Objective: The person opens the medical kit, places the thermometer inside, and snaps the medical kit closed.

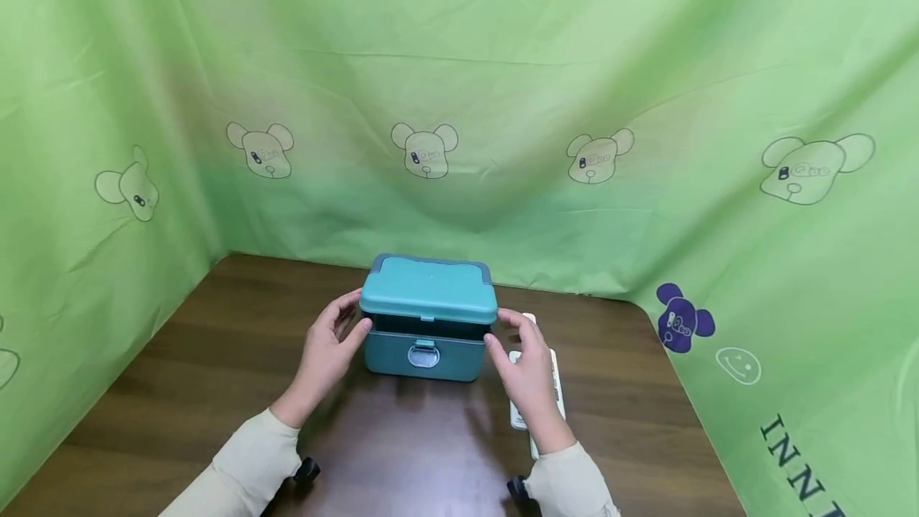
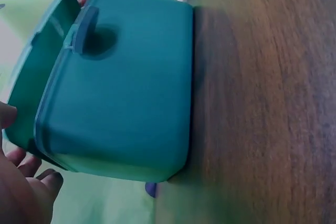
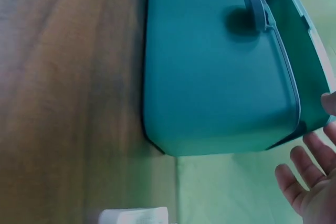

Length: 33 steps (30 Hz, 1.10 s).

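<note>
A teal storage box [image 1: 424, 357] stands on the table with its hinged lid [image 1: 431, 286] part way raised, leaving a dark gap along the front. The grey clasp [image 1: 424, 353] hangs on the box's front face. At the left end of the lid is my left hand [image 1: 323, 357], thumb by the front corner and fingers along the side. My right hand [image 1: 530, 373] mirrors it at the right end; the right wrist view shows its fingers [image 3: 304, 166] spread and fairly straight, the thumb at the lid's edge. What lies inside the box is hidden.
White flat items [image 1: 518, 421] lie on the brown wooden table [image 1: 617, 421] beneath and beside my right hand, partly covered by it. A green cloth with bear-head drawings [image 1: 424, 151] hangs around the back and sides, meeting the table just behind the box.
</note>
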### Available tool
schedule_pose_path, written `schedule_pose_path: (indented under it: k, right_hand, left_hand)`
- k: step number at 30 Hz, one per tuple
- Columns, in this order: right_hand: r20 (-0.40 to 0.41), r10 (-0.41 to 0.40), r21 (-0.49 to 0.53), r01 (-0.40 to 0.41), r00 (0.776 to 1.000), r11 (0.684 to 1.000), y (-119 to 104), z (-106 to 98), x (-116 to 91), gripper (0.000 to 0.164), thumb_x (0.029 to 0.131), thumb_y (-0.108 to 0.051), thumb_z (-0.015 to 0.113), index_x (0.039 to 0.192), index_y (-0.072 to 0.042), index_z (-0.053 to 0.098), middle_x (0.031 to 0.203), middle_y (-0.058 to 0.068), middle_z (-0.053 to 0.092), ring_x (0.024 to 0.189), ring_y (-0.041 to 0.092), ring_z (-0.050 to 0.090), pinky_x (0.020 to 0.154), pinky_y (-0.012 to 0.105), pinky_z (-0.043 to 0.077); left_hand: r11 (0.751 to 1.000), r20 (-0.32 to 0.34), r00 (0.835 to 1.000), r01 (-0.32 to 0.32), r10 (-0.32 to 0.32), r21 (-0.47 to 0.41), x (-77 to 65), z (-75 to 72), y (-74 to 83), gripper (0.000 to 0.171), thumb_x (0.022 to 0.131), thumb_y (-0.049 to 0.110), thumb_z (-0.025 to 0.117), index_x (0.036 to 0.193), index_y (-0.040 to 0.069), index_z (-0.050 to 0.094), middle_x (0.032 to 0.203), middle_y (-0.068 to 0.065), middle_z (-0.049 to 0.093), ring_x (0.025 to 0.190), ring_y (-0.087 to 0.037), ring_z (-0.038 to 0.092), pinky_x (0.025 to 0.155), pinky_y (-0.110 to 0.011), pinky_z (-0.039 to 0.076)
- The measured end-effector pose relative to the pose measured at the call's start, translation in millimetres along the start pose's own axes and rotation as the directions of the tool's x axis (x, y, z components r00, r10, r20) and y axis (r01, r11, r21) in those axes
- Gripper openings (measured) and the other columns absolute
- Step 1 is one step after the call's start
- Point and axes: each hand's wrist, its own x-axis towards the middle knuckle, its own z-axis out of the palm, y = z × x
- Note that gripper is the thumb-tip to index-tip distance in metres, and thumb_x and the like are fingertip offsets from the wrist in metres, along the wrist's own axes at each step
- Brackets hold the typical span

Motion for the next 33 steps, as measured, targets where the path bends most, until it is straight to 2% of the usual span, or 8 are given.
schedule_pose_path:
  k: [3,6,12,16,21,28,30,33]
  right_hand:
    - [0.006,0.007,0.018,-0.007,1.0,1.0,-1.2,-3.8,5.0,0.04,0.09,-0.007,0.078,0.128,-0.007,0.066,0.123,0.007,0.068,0.109,0.029,0.064,0.09,0.046,0.054]
    - [0.03,0.005,0.057,-0.006,1.0,0.998,-2.1,-0.1,9.1,0.04,0.093,-0.007,0.075,0.131,-0.008,0.065,0.127,0.007,0.067,0.113,0.026,0.063,0.092,0.052,0.053]
    - [0.039,-0.044,0.055,0.042,0.998,0.998,3.0,1.7,17.2,0.052,0.092,-0.006,0.075,0.141,-0.01,0.059,0.138,0.006,0.06,0.12,0.026,0.059,0.096,0.05,0.051]
    - [0.047,-0.068,0.042,0.066,0.997,0.997,8.6,0.9,23.4,0.06,0.091,-0.005,0.076,0.148,-0.011,0.055,0.147,0.008,0.055,0.128,0.029,0.056,0.101,0.052,0.049]
    - [0.11,-0.021,0.015,0.019,0.994,1.0,14.5,4.7,30.3,0.066,0.093,-0.008,0.074,0.153,-0.015,0.049,0.151,0.009,0.053,0.133,0.03,0.051,0.106,0.051,0.047]
    - [0.122,0.065,0.076,-0.075,0.99,0.994,13.6,7.4,37.2,0.067,0.096,-0.014,0.072,0.156,-0.014,0.042,0.147,0.013,0.055,0.133,0.035,0.053,0.109,0.055,0.044]
    - [0.124,0.079,0.104,-0.092,0.989,0.99,11.0,6.7,41.2,0.065,0.098,-0.018,0.071,0.155,-0.014,0.041,0.147,0.013,0.055,0.134,0.034,0.053,0.11,0.055,0.042]
    - [0.132,0.08,0.119,-0.095,0.988,0.988,8.2,5.8,48.4,0.062,0.099,-0.02,0.07,0.154,-0.013,0.041,0.145,0.015,0.056,0.133,0.035,0.053,0.11,0.056,0.042]
  left_hand:
    - [0.998,-0.004,0.999,-0.037,0.037,-0.042,4.1,5.5,2.4,0.046,0.098,0.007,0.069,0.142,0.004,0.054,0.149,-0.008,0.054,0.14,-0.021,0.05,0.117,-0.03,0.037]
    - [0.995,-0.034,0.997,-0.064,0.062,-0.073,4.8,4.5,3.3,0.048,0.098,-0.001,0.065,0.143,0.003,0.052,0.15,-0.009,0.053,0.14,-0.02,0.049,0.118,-0.03,0.036]
    - [0.988,-0.066,0.994,-0.098,0.091,-0.118,10.8,8.8,2.4,0.051,0.098,-0.008,0.06,0.147,0.002,0.05,0.151,-0.012,0.051,0.141,-0.021,0.048,0.119,-0.036,0.035]
    - [0.988,-0.056,0.995,-0.084,0.078,-0.128,17.6,13.5,2.4,0.054,0.101,-0.002,0.06,0.152,0.005,0.047,0.155,-0.011,0.047,0.143,-0.025,0.045,0.118,-0.026,0.036]
    - [0.984,-0.058,0.997,-0.064,0.055,-0.168,22.3,15.8,3.1,0.055,0.104,0.005,0.057,0.156,0.003,0.04,0.16,-0.012,0.044,0.147,-0.026,0.041,0.114,-0.015,0.035]
    - [0.972,-0.094,0.994,-0.069,0.049,-0.224,31.3,18.1,12.3,0.043,0.106,0.007,0.055,0.147,-0.003,0.047,0.151,-0.019,0.053,0.133,-0.003,0.054,0.107,-0.014,0.043]
    - [0.968,-0.104,0.993,-0.075,0.051,-0.241,37.5,17.9,15.7,0.04,0.105,0.004,0.054,0.143,-0.007,0.048,0.147,-0.024,0.055,0.13,-0.005,0.056,0.105,-0.014,0.045]
    - [0.968,-0.099,0.994,-0.062,0.039,-0.242,48.4,15.3,20.7,0.039,0.105,0.003,0.055,0.142,-0.008,0.049,0.145,-0.026,0.056,0.133,-0.016,0.057,0.102,-0.015,0.047]
